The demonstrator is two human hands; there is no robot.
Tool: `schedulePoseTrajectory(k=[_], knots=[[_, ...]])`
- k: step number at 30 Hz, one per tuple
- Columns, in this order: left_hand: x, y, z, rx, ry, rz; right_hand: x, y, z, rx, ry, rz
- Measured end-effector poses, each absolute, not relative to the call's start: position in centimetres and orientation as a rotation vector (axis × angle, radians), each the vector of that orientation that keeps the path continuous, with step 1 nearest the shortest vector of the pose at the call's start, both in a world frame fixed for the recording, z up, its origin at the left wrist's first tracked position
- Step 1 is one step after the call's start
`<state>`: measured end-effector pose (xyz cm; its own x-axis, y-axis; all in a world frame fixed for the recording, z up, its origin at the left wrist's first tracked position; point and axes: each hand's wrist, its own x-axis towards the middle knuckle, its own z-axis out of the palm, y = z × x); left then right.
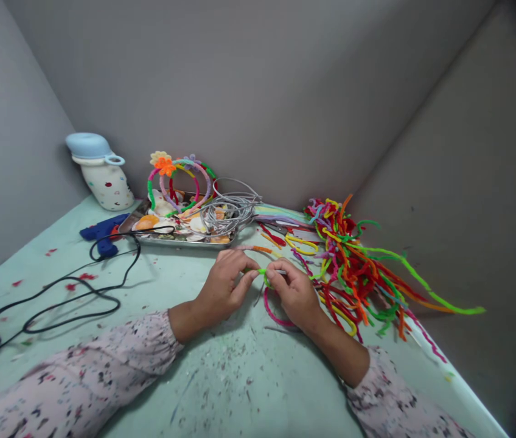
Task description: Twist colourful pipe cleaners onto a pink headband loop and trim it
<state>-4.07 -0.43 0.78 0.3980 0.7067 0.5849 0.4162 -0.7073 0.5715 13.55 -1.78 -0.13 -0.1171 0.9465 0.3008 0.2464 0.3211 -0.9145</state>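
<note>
My left hand (224,286) pinches one side of a bright green pipe cleaner (262,272) between thumb and forefinger. The fingers of my right hand (295,294) are closed on its other side, close to the left fingertips. Below them, a pink fuzzy curve (274,311) shows beside the right hand; whether it joins the green piece is hidden. Just beyond the hands lies an orange and pale fuzzy strip (258,249). A tangled heap of coloured pipe cleaners (353,261) spreads to the right of my right hand.
At the back, a metal tray (185,243) holds shells, a coil of grey wire (230,213) and several fuzzy rings (187,182) with flowers. Left of it are a blue glue gun (103,234), its black cord (116,298) and a white bottle (105,182). Grey walls (258,91) enclose the table.
</note>
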Motion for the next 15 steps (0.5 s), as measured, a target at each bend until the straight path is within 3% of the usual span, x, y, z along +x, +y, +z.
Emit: schedulePoseTrajectory(k=[15], knots=[[-4.05,-0.38,0.97,2.339,0.987,1.202,13.54,-1.62,-0.14,-1.119,-1.593,0.91]])
